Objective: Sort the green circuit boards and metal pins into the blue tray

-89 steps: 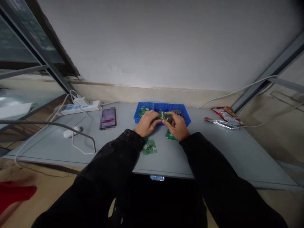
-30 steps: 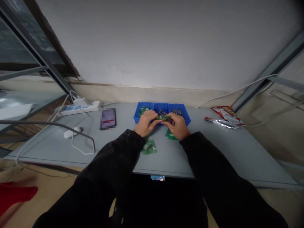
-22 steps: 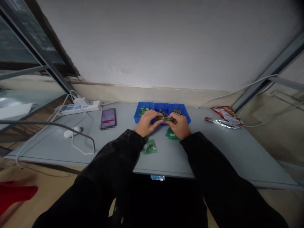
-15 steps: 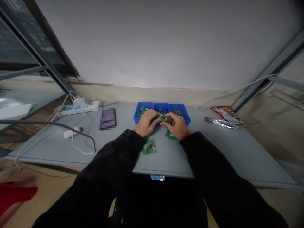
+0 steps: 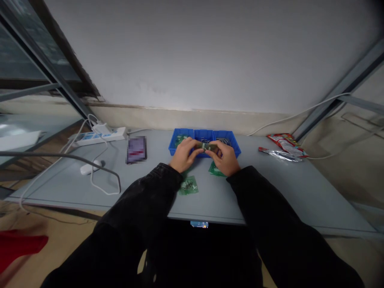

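- While both bare hands meet over the blue tray's front rim, a small green circuit board (image 5: 206,147) sits between them, seen nearly edge-on, with pale parts on it.
- The left hand (image 5: 183,155) is curled and closed on the board's left end, fingers pinching it.
- The right hand (image 5: 225,158) is curled the same way and has hold of the board's right end; the two hands nearly touch.
- A blue three-compartment plastic tray (image 5: 204,130) stands near the back edge of the grey table (image 5: 300,192), directly behind the hands; green boards lie in its left compartment and small metal parts in the other two.
- A green circuit board with small metal parts (image 5: 189,185) lies on the table just below the left hand, well back from the front edge.
- Another green circuit board (image 5: 216,170) lies beneath the right hand, partly hidden by it.
- Left of the hands, well apart from them, lie a blurred phone (image 5: 136,150), a white power strip (image 5: 100,136) at the back edge and a small white mouse (image 5: 90,167).
- Red and silver snack wrappers (image 5: 283,148) lie well off to the right, near the table's back right corner.
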Motion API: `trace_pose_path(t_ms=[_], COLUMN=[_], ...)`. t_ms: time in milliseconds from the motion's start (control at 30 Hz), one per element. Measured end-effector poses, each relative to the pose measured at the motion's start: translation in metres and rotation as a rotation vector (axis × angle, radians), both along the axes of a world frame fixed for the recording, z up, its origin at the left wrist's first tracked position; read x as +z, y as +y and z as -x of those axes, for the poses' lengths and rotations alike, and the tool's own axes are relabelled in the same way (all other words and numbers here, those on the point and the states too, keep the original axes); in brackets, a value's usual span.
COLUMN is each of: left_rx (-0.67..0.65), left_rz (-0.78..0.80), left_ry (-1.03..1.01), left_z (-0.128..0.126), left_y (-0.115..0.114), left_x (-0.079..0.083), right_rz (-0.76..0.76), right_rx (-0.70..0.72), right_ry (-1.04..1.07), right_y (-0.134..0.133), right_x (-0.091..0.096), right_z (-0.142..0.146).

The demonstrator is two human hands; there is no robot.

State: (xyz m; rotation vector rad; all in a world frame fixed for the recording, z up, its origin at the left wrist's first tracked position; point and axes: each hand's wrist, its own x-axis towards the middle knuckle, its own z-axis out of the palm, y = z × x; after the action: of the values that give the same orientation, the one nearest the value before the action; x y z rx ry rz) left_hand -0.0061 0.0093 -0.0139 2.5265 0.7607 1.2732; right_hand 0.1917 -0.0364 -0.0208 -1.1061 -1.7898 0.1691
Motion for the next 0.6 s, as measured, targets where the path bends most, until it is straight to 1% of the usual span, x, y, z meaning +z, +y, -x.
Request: trace_pose_path(t_ms=[100, 200, 267, 400, 500, 600], left_rx=[0.002, -0.002, 0.003, 0.055, 0.071, 0.083], left_rz=[-0.020, -0.053, -0.044, 0.008, 0.031, 0.073], left_ry=[0.013, 0.012, -0.003, -0.087, -0.142, -0.176], left_z=[-0.0003, -0.0006, -0.0009, -0.0017, -0.0024, -0.0030], left_y=[0.0004, 0.0006, 0.0009, 0.0020, 0.0021, 0.0007], left_x=[0.0004, 0.0002, -0.0010, -0.0051, -0.0068, -0.0064], right_rz=[0.002, -0.032, -0.046, -0.047, -0.021, 0.027], right_rx=[-0.005, -0.017, -0.031, -0.030, -0.014, -0.003], right_ry=[0.004, -0.017, -0.025, -0.013, 0.049, 0.163], right_y=[0.0004, 0.0008, 0.0006, -0.0003, -0.0010, -0.0012], right_x=[-0.0016, 0.0004, 0.0025, 0.0031, 0.0005, -0.0020], right_z=[0.0001, -0.0003, -0.0006, -0.0005, 0.0009, 0.0030])
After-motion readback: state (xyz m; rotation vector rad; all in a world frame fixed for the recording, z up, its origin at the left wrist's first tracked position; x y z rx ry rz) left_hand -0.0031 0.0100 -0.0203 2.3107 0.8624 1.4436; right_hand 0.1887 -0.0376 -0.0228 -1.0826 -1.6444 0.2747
